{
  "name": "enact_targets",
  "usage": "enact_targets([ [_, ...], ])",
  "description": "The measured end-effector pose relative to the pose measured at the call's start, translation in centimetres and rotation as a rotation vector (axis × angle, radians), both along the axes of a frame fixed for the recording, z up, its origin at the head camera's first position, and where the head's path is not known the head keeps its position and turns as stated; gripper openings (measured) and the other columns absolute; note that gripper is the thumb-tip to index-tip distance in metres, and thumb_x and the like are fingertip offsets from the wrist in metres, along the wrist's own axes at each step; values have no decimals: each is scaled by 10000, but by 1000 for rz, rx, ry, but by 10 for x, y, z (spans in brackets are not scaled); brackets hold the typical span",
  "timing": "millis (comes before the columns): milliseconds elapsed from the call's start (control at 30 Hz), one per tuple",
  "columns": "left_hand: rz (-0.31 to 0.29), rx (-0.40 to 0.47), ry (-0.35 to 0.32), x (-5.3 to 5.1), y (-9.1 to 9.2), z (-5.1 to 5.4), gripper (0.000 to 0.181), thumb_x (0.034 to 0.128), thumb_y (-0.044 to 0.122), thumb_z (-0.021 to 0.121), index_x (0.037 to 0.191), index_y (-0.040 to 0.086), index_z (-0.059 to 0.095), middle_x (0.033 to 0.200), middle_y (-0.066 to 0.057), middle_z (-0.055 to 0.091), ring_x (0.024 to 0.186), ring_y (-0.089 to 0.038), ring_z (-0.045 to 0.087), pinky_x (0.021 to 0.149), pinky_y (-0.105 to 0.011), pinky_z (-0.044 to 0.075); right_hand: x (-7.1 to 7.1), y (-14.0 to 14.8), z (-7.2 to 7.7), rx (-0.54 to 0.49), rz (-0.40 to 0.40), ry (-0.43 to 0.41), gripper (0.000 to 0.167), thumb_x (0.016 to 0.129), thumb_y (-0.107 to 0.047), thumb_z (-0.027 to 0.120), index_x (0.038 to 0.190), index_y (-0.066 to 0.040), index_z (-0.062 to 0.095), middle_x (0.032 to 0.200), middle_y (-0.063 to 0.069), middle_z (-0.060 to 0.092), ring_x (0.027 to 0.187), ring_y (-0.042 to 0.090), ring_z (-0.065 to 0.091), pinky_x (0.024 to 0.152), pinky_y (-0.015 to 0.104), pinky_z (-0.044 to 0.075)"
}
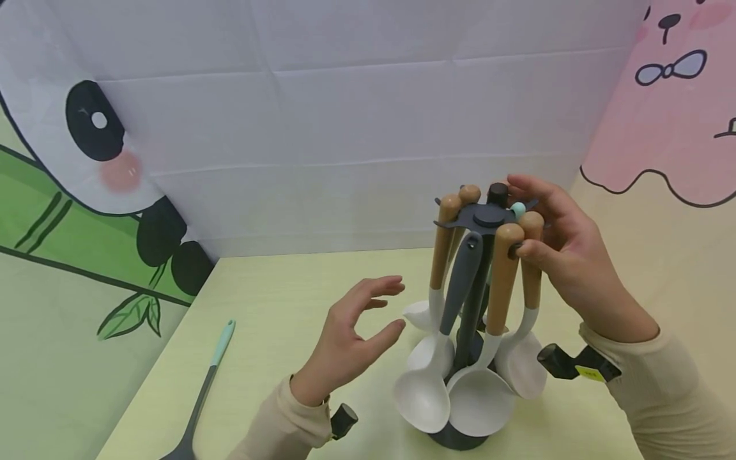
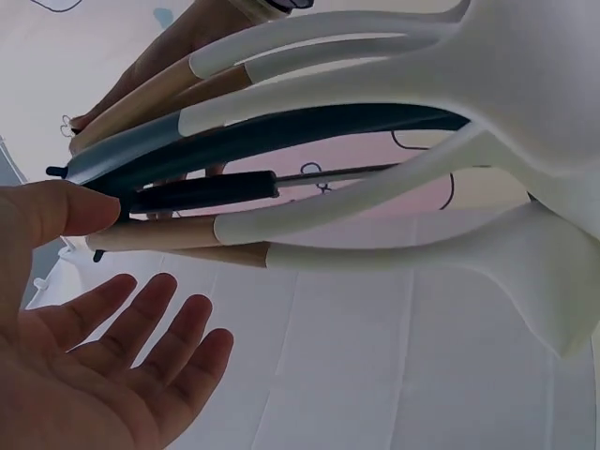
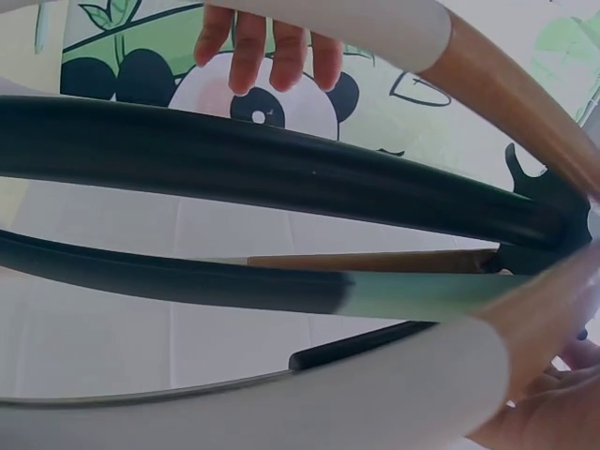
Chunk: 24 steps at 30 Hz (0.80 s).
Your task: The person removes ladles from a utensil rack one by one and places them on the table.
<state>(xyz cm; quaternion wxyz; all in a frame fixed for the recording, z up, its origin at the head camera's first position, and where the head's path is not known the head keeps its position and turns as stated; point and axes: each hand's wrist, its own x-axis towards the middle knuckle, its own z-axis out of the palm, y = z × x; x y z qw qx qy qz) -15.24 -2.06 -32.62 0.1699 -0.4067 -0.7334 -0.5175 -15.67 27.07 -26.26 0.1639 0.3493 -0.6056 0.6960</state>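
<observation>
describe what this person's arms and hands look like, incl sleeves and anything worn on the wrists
The left hand and right hand wear no gloves. The left sleeve and right sleeve are long, plain and beige. A black left wrist device has a rounded, barrel-like end; the black right wrist device has one too, plus a yellow label.

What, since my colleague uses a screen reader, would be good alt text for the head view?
A person's right hand reaches round the top of a dark-grey upright rack hung with white utensils, mostly with brown handles; the open left hand hovers beside it. At left, a long grey utensil with a mint-green handle lies on a pale yellow table.
</observation>
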Motion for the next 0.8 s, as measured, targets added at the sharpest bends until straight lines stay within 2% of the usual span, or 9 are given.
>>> enact_targets([
  [267,-102,46,-44,7,23,-10,480,838,-78,694,1298,-29,567,1235,-173,633,1136,-295,621,911,-380,554,2,-2,0,-18,-51,-28,702,845,-242,803,1447,-64,489,1347,143,504,1002,171,577,780,198,511],
  [400,-154,71,-64,11,34,-18,463,849,-87,679,1295,-38,563,1234,-187,626,1136,-305,621,899,-401,562,4,-3,0,-29,-53,-30,698,845,-222,807,1444,-56,490,1342,156,501,988,178,581,775,202,515],
  [600,-182,92,-113,15,43,-25,424,888,-86,639,1302,-36,560,1243,-186,622,1129,-255,627,897,-367,563,4,-3,0,-42,-53,-14,666,850,-149,802,1438,-60,499,1341,154,502,987,196,593,774,207,529],
  [800,-206,107,-148,17,49,-27,375,924,-83,603,1295,-80,546,1211,-232,620,1040,-327,651,874,-347,573,3,-3,-2,-40,-56,5,642,862,-108,784,1437,-68,501,1339,141,498,968,197,594,770,203,546],
])
